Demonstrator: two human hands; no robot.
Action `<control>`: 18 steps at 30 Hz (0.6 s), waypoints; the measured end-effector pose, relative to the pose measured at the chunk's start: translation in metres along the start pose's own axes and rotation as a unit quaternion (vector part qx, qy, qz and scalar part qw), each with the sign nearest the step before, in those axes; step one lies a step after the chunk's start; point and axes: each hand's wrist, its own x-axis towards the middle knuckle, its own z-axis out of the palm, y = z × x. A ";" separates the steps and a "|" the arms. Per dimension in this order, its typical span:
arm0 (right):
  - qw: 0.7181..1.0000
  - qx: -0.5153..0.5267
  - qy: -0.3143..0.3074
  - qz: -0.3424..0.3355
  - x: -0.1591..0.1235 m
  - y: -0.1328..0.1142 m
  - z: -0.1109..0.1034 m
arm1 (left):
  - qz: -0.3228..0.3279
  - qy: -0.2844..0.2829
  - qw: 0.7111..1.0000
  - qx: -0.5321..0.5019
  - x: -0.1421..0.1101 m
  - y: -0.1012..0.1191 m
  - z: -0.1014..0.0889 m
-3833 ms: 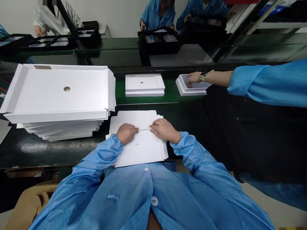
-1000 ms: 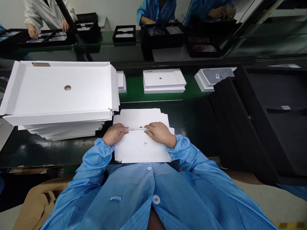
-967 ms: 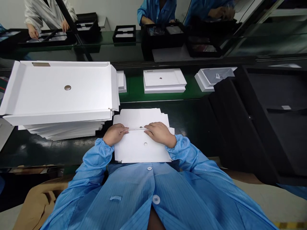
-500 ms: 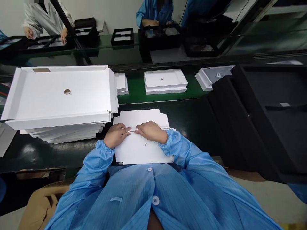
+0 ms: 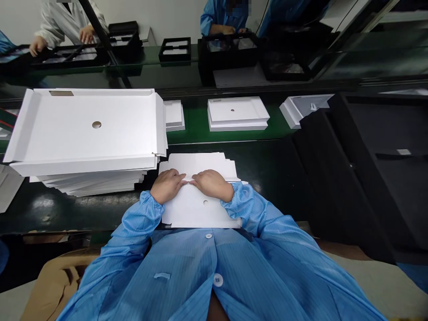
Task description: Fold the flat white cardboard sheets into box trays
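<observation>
Speaker one: A dark desk [image 5: 90, 211] stretches before you, a green belt [image 5: 197, 133] beyond its far edge. Where's the white card [image 5: 200, 216]?

Speaker two: At the desk's near edge, under your hands.

Speaker one: What's changed?

Speaker two: Your left hand [image 5: 168, 185] and right hand [image 5: 212, 184] have drawn together; thumbs and fingers narrowly pinch its raised fold, though knuckles partly hide that. Pressure now seems centred mid-fold.

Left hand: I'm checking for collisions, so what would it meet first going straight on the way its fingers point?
Probably the right hand, just ahead on the white card; the exact gap is unclear.
</observation>
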 end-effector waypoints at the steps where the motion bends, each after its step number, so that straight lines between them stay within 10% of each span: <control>1: 1.000 -0.003 0.002 -0.003 0.000 0.000 0.001 | -0.002 -0.003 1.000 -0.001 0.000 0.000 0.000; 18: 0.998 -0.047 0.021 -0.028 -0.003 -0.007 0.010 | -0.001 -0.058 0.997 -0.056 0.003 -0.004 -0.001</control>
